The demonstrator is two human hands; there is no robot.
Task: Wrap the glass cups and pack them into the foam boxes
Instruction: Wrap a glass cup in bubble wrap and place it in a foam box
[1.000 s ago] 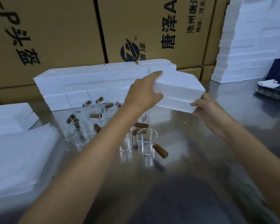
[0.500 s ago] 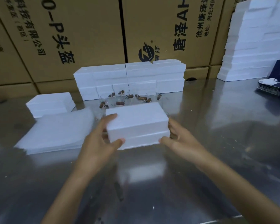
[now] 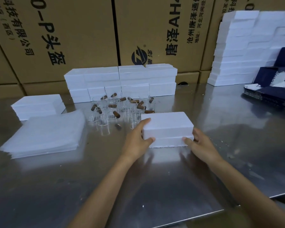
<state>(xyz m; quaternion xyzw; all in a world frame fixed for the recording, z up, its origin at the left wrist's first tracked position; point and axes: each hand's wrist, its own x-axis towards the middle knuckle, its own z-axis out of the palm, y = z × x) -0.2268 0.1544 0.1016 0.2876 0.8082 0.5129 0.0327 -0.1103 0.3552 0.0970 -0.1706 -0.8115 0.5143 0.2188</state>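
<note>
Right now the person is leaning over the steel bench (image 3: 155, 186), both forearms reaching out across its bare front. The left hand (image 3: 137, 139) is clasping the near left corner of a closed foam box (image 3: 167, 127), thumb lying along the seam on the front face and fingers hooked over the top edge. The right hand (image 3: 199, 143) is cupping the near right corner, thumb pressing at the same seam. So each grip is holding the box, one at either end, probably because the lid is only sitting on the base and the seam is the place to part them. The box is resting flat on the bench, close in front, where packing would be easiest.

Just behind it the cups (image 3: 115, 112) are standing in a loose cluster, bare glass with brown handles, none wrapped as far as I can tell. To the left a sheaf of wrap sheets (image 3: 44, 135) is lying within easy reach, and beyond that a low foam pile (image 3: 38, 106). Further back more boxes (image 3: 122, 81) are stacked in a row against tall cartons (image 3: 72, 33), with another foam stack (image 3: 247, 46) and some dark blue sleeves (image 3: 276, 89) off to the right.
</note>
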